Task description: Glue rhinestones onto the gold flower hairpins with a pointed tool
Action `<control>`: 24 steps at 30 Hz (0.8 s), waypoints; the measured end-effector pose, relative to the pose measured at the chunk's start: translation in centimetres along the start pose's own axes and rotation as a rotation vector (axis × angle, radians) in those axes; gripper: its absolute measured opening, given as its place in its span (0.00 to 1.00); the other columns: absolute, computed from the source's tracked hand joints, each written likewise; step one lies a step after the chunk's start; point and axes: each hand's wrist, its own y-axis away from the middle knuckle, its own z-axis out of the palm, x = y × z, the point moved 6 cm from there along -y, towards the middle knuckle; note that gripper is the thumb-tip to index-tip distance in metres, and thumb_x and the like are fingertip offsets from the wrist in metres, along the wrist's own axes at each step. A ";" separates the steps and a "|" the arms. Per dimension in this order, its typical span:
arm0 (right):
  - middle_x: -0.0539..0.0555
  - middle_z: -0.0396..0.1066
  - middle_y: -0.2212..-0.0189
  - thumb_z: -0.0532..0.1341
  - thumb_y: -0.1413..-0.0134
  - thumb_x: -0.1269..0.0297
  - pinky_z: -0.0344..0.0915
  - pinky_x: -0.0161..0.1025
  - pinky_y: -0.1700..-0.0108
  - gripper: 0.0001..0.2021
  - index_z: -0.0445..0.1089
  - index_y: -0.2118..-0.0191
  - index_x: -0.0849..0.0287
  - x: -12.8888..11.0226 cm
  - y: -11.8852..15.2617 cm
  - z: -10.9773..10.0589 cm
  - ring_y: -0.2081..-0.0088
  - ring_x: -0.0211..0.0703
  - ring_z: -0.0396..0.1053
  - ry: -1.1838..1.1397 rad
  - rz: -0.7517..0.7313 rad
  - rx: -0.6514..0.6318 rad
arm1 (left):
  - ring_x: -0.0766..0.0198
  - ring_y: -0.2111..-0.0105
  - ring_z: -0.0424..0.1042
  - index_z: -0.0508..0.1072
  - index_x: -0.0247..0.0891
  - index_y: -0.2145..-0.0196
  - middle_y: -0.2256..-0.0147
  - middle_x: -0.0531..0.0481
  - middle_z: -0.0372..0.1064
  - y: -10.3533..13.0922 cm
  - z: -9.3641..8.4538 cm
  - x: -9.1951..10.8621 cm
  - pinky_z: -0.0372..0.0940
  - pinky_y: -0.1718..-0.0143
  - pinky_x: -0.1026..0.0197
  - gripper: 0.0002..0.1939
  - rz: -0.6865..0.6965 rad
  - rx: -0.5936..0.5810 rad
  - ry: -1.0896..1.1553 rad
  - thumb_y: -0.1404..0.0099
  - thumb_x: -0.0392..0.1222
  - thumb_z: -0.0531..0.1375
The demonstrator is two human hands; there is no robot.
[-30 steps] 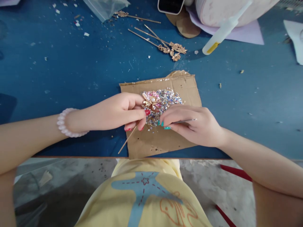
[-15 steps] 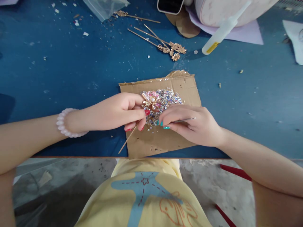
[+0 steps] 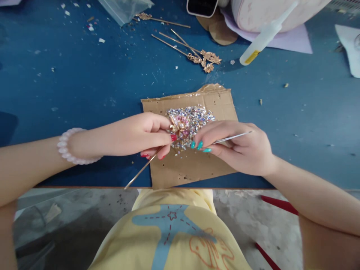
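My left hand (image 3: 149,134) is closed on a gold hairpin, whose thin stick (image 3: 140,175) slants down past the cardboard's left side. Its flower head (image 3: 180,126), pink with a pearl-like centre, sits just beyond my thumb and fingertips. My right hand (image 3: 239,148) pinches slim silver tweezers (image 3: 232,138); their tips are hidden by the fingers, to the right of the flower. Under the flower and around my fingertips spreads a pile of small glittering rhinestones (image 3: 199,115), on a piece of brown cardboard (image 3: 194,167).
Behind the cardboard lie several gold hairpins (image 3: 198,56). A white glue bottle (image 3: 257,47) with a narrow nozzle is at the back right, by a pink rounded object (image 3: 272,15). A clear plastic bag (image 3: 123,9) and a phone-like device (image 3: 201,6) lie along the back.
My left hand has turned the hairpin, its stick's end swinging left and nearer me. My right hand has drawn slightly right, with the tweezers showing more.
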 end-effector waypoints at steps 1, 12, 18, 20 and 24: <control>0.52 0.79 0.65 0.60 0.35 0.73 0.77 0.34 0.57 0.06 0.72 0.63 0.57 -0.1 0.0 -0.2 0.61 0.36 0.79 -0.029 0.007 0.021 | 0.74 0.83 0.60 0.69 0.38 0.70 0.77 0.55 0.70 0.1 0.3 0.0 0.58 0.80 0.70 0.08 -0.021 -0.042 0.027 0.32 0.37 0.55; 0.53 0.79 0.64 0.61 0.36 0.73 0.77 0.33 0.56 0.04 0.72 0.62 0.58 -0.2 0.1 -0.1 0.60 0.35 0.78 -0.080 0.017 0.061 | 0.73 0.83 0.54 0.70 0.39 0.67 0.80 0.59 0.64 0.7 2.3 -0.5 0.52 0.81 0.70 0.09 -0.165 -0.263 0.177 0.31 0.35 0.53; 0.53 0.79 0.64 0.60 0.36 0.75 0.76 0.33 0.55 0.05 0.72 0.62 0.59 -0.3 0.1 0.0 0.60 0.35 0.78 -0.085 0.012 0.060 | 0.72 0.82 0.56 0.67 0.39 0.74 0.80 0.58 0.63 0.7 2.2 -0.6 0.53 0.80 0.69 0.13 -0.149 -0.276 0.104 0.30 0.37 0.53; 0.53 0.79 0.64 0.60 0.35 0.73 0.77 0.34 0.55 0.05 0.72 0.62 0.58 -0.2 0.1 0.1 0.60 0.35 0.78 -0.092 0.022 0.059 | 0.72 0.82 0.57 0.66 0.39 0.74 0.80 0.58 0.63 0.6 2.3 -0.5 0.53 0.80 0.68 0.13 -0.143 -0.279 0.092 0.31 0.36 0.53; 0.53 0.79 0.65 0.60 0.35 0.71 0.77 0.35 0.55 0.05 0.72 0.63 0.58 -0.3 0.0 0.2 0.60 0.37 0.79 -0.094 0.024 0.053 | 0.71 0.81 0.58 0.66 0.39 0.75 0.79 0.57 0.64 0.5 2.2 -0.3 0.55 0.80 0.68 0.13 -0.127 -0.282 0.059 0.31 0.37 0.53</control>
